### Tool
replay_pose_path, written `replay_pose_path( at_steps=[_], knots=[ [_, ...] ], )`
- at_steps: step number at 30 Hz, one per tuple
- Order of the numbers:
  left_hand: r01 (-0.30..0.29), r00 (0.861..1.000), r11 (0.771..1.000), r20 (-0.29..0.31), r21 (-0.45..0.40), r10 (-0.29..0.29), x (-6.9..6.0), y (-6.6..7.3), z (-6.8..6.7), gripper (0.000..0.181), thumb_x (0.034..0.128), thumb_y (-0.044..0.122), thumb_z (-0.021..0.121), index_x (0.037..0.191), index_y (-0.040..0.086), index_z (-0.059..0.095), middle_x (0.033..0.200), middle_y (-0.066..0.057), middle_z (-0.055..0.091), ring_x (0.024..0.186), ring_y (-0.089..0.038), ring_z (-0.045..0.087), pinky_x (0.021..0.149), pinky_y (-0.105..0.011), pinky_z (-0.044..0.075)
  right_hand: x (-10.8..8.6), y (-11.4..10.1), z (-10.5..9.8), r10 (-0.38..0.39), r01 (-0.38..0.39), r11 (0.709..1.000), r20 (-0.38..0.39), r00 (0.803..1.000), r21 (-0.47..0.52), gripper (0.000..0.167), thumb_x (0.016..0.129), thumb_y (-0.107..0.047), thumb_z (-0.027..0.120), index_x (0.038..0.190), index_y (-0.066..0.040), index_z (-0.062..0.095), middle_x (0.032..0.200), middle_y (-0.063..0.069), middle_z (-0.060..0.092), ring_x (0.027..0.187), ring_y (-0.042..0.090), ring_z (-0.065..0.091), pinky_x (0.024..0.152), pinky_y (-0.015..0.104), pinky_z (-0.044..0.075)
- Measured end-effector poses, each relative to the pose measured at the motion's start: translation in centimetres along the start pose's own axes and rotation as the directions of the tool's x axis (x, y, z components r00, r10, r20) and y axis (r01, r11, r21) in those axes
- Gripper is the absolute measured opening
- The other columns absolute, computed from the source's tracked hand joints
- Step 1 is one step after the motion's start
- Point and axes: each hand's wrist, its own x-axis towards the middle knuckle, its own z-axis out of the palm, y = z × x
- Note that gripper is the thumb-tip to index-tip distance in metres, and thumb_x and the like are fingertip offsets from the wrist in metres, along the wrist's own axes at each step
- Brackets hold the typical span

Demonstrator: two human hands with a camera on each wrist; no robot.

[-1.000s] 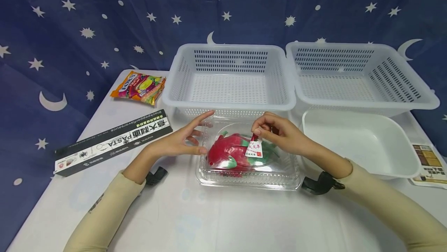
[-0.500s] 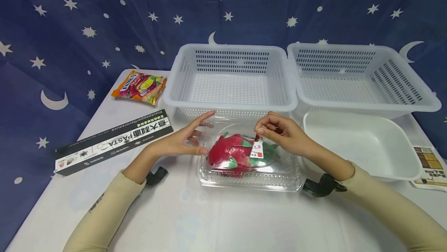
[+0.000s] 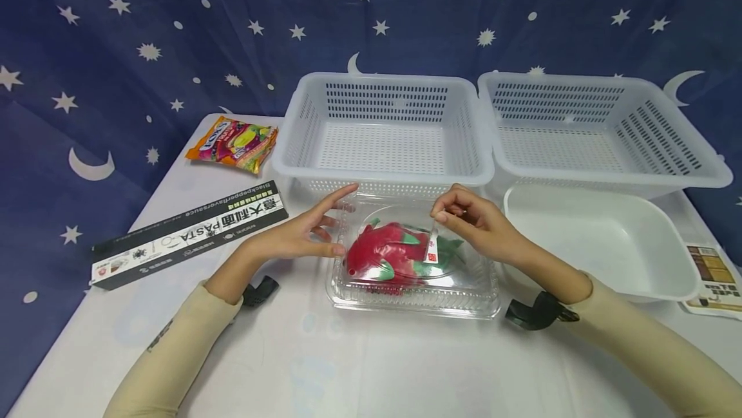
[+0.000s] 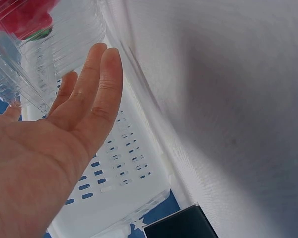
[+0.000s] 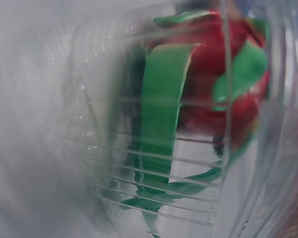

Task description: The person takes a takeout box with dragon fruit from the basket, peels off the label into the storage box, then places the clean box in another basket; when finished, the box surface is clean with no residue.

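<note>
A clear plastic clamshell box [image 3: 406,295] lies closed on the table, a red and green dragon fruit [image 3: 382,254] showing through its lid. My right hand [image 3: 478,221] is over the lid's right part, thumb and index finger pinching the upper end of a white label [image 3: 432,252]. The label's lower end is at the lid; whether it still sticks there I cannot tell. Beside the box's left edge my left hand [image 3: 304,232] has its fingers spread, thumb close to the wall. In the left wrist view, the left fingers [image 4: 108,84] are extended next to the clear plastic.
Two white perforated baskets [image 3: 379,178] stand behind the box. On the right are a white tub [image 3: 597,237] and a printed packet [image 3: 713,279]. A black-and-white pasta box [image 3: 191,234] and an orange candy bag [image 3: 234,144] lie on the left.
My right hand has shifted slightly right with the label between its fingers. The label has turned and shows a narrower face. The left hand and the box stay in place.
</note>
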Motion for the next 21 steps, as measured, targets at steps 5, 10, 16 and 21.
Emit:
replay_pose_path(
  at_steps=[5, 10, 16, 21],
  knots=[
    [0.007, 1.0, 1.0, 0.001, -0.001, -0.007, 0.0, 0.0, 0.0, 0.096, 0.0856, 0.032, 0.075, 0.155, 0.041, 0.01, 0.153, -0.01, 0.027, 0.128, -0.036, 0.041, 0.097, -0.048, 0.043, -0.1, 0.3, 0.0, -0.062, 0.061, 0.996, 0.002, 0.998, 0.059, 0.005, 0.097, 0.006, 0.052, 0.099, 0.006, 0.056, 0.083, 0.003, 0.042, 0.069, 0.012, 0.037, 0.054, 0.023, 0.031],
    [0.008, 1.0, 1.0, 0.008, 0.003, -0.008, 0.1, 0.2, -0.1, 0.096, 0.0852, 0.034, 0.075, 0.155, 0.041, 0.01, 0.153, -0.01, 0.027, 0.128, -0.036, 0.041, 0.097, -0.048, 0.043, 0.0, 0.0, -0.1, -0.045, 0.048, 0.992, -0.028, 0.999, 0.114, 0.006, 0.098, 0.005, 0.05, 0.099, 0.003, 0.055, 0.081, 0.003, 0.043, 0.065, 0.013, 0.036, 0.053, 0.025, 0.03],
    [0.015, 1.0, 1.0, 0.013, -0.004, -0.015, 0.1, 0.0, -0.3, 0.096, 0.085, 0.035, 0.075, 0.155, 0.042, 0.009, 0.152, -0.01, 0.026, 0.128, -0.038, 0.041, 0.098, -0.048, 0.042, 0.2, -0.7, -0.3, 0.07, -0.035, 0.966, -0.129, 0.989, 0.257, 0.009, 0.099, 0.001, 0.049, 0.1, -0.004, 0.057, 0.08, 0.001, 0.049, 0.06, 0.014, 0.036, 0.048, 0.026, 0.028],
    [0.014, 1.0, 1.0, 0.025, -0.005, -0.013, 0.0, -0.1, -0.2, 0.097, 0.0852, 0.033, 0.075, 0.155, 0.04, 0.008, 0.154, -0.012, 0.023, 0.129, -0.038, 0.039, 0.099, -0.048, 0.041, -0.1, -0.9, -0.3, 0.079, -0.068, 0.992, -0.104, 0.991, 0.105, 0.006, 0.094, 0.005, 0.057, 0.099, 0.004, 0.06, 0.097, 0.003, 0.053, 0.072, 0.013, 0.049, 0.053, 0.02, 0.042]
  ],
)
